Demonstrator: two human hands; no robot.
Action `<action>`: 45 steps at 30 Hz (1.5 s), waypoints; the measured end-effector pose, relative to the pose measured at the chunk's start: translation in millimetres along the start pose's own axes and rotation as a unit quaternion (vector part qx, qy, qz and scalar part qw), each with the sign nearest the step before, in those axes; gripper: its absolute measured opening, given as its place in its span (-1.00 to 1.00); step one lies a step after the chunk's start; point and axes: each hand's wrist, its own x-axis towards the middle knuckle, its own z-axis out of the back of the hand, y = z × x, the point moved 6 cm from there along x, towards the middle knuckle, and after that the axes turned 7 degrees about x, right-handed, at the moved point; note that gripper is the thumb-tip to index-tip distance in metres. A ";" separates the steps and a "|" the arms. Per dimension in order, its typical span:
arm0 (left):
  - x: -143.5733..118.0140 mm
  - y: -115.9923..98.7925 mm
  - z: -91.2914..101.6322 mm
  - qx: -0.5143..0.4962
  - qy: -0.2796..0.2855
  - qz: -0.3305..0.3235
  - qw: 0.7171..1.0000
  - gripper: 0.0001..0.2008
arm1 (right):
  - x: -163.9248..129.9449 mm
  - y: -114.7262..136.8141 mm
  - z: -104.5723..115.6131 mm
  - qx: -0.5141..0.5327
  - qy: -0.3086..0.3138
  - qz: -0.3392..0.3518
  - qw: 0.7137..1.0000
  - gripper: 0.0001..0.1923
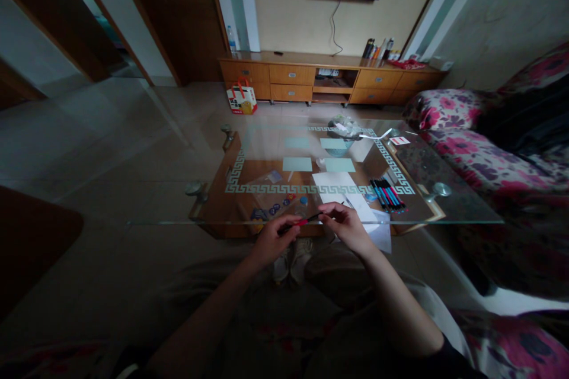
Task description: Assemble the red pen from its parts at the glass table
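A thin black pen with a red section (303,222) stretches between my two hands at the near edge of the glass table. My left hand (276,238) has its fingers closed round the pen's red end. At the dark, narrow end, my right hand (344,226) pinches it between thumb and fingers. The fingers partly hide both tips, and I cannot tell whether the pen is in one piece. Just beyond my right hand lie white paper sheets (331,183). To their right is a row of black, blue and red pens (387,194).
The glass table (267,130) has a lower wooden shelf holding a clear bag and a blue-capped bottle (303,201). Toward the back stands a teal basket (338,149) with a plastic bag in it. A floral sofa (502,154) borders the right side; a TV cabinet (291,75) stands beyond.
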 end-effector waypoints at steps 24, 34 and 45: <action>-1.7 -7.6 1.3 0.034 0.020 -0.021 0.999 -0.70 | -7.7 14.5 -7.8 -0.089 0.083 -0.008 0.992 -0.72; -2.1 -11.0 2.6 0.046 0.017 -0.028 0.998 -0.74 | -9.8 20.0 -10.6 -0.094 0.094 -0.020 0.991 -0.74; -3.6 -12.1 3.5 0.050 0.010 -0.059 0.997 -0.74 | -11.2 21.0 -14.7 -0.105 0.127 -0.005 0.986 -0.74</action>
